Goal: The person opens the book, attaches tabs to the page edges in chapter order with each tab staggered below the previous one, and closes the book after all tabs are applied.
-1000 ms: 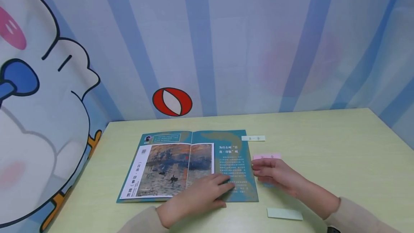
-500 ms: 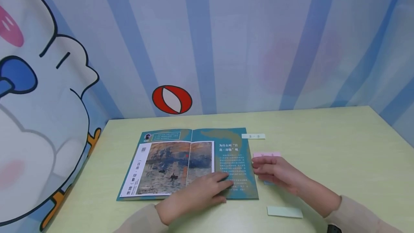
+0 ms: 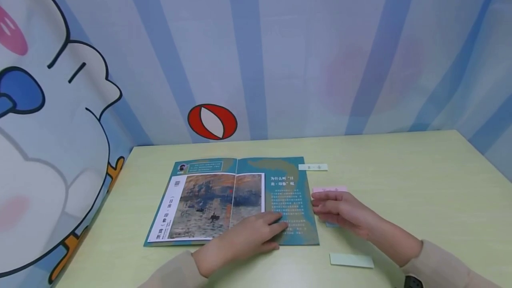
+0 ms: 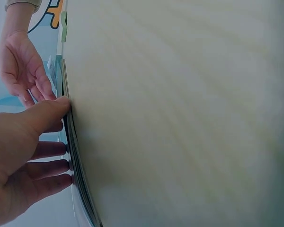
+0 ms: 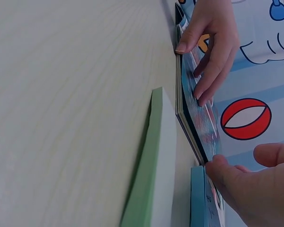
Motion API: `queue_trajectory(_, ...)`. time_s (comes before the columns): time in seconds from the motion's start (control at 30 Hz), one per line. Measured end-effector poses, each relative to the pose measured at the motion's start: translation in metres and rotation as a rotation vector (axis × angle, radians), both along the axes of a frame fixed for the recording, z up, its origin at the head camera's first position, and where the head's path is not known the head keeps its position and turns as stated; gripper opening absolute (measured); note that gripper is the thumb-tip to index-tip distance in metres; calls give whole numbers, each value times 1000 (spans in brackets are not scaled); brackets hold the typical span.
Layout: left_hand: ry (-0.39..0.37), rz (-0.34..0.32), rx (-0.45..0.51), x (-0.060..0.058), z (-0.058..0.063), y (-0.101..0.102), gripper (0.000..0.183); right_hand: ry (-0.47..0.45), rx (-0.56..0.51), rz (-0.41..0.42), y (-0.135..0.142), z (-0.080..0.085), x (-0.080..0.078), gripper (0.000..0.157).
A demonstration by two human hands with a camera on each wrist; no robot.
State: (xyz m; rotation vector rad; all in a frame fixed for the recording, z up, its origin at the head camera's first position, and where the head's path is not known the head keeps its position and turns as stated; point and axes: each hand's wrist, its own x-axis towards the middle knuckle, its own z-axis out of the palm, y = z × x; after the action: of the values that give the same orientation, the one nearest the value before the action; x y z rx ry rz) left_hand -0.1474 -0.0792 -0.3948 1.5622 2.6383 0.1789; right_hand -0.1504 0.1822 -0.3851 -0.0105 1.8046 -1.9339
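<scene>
A: What lies closest to the person?
B: One pale green note pad (image 3: 352, 260), long axis left to right, on the near side of the right hand (image 3: 344, 212) and apart from the open magazine (image 3: 240, 199)
A: And the hands?
B: The left hand (image 3: 250, 234) has its fingers spread on the right page, thumb at the near edge. The right reaches in with extended fingers, tips at the page's outer edge. I see neither gripping anything
A: Which way does the magazine lie?
B: Flat on the worktop (image 3: 420, 181), long axis left to right, under the left hand and leftward of the right. The left is nearer, but that outer edge by the right fingertips seems the relation that matters
A: Count the rest, going away from us?
B: One blue note pad (image 3: 331, 224) and one pink paper slip (image 3: 330, 189), both partly hidden by the right hand; one whitish paper tab (image 3: 313, 167) jutting past the page's far corner; then one striped backdrop (image 3: 288, 57)
</scene>
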Motion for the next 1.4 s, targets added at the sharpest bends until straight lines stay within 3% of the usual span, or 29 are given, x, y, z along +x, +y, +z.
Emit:
queue_trajectory(0.3, -6, -30, 27, -3, -1, -1, 41, -33, -42, -29, 1, 4, -1, 53)
queue_trajectory(0.67, 85, -71, 5, -3, -4, -1, 39, -50, -85, -20, 4, 2, -2, 56)
queue_trajectory(0.87, 142, -113, 72, -5, -6, 0, 30, -94, -78, -52, 3, 2, -2, 54)
queue_trajectory(1.17, 76, -57, 124, -4, -4, -3, 28, -173, -115, -91, 2, 4, -1, 53)
queue_trajectory(1.4, 81, -53, 135, -2, -3, -5, 30, -218, -127, -130, -3, 1, 1, 53)
